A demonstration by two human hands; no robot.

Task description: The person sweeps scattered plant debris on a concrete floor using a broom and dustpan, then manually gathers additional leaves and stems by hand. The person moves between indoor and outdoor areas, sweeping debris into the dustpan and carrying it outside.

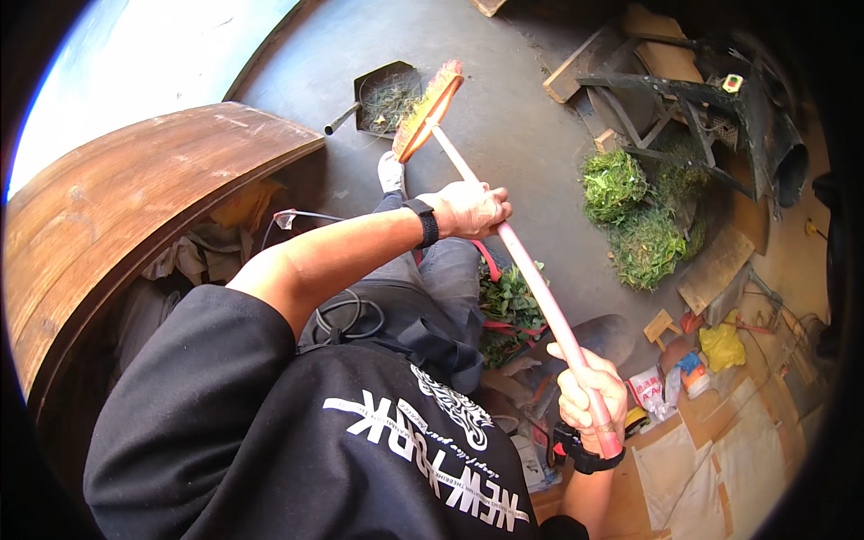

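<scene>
My left hand [469,209] is wrapped around the middle of a broom's pink handle [533,273]. My right hand [592,398] grips the same handle near its lower end in the picture. At the far end, the orange broom head [428,111] has reddish and yellowish bristles. It overlaps the right edge of a black dustpan [368,84] on the floor; whether they touch I cannot tell. Dry grass clippings [390,101] lie in the pan, whose short handle [341,119] points left. My shoe [391,173] stands just below the broom head.
A brown wooden furniture top [162,196] curves along the left. Green cut plants [638,236] lie heaped at right beside a dark-framed machine [682,101]. Leafy stems with red straps [509,300] are by my leg. A yellow bag [722,345] and flattened cardboard [675,466] lie lower right.
</scene>
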